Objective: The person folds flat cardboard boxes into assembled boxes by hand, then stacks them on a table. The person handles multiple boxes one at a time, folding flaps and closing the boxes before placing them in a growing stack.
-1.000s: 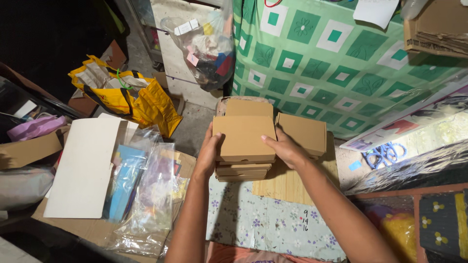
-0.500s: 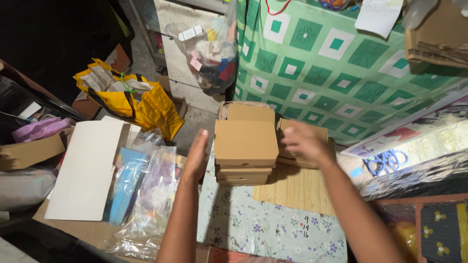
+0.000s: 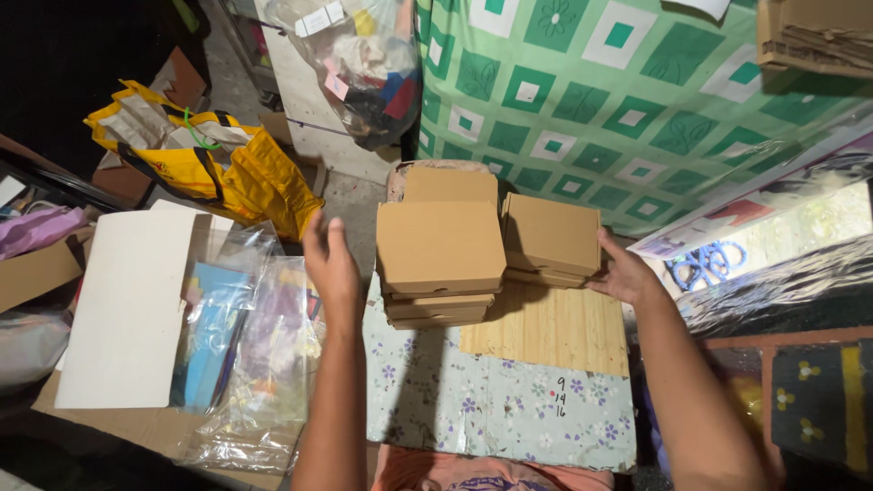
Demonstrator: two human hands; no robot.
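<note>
We see two stacks of folded cardboard boxes: the taller stack (image 3: 441, 250) at centre, a shorter stack (image 3: 551, 241) at three o'clock of it. Our left hand (image 3: 329, 259) hovers released at nine o'clock; our right hand (image 3: 623, 273) touches the shorter stack, fingers open.

Two bare forearms and hands (image 3: 332, 264), no sleeves, rings or watch; salmon-pink garment at the lap
</note>
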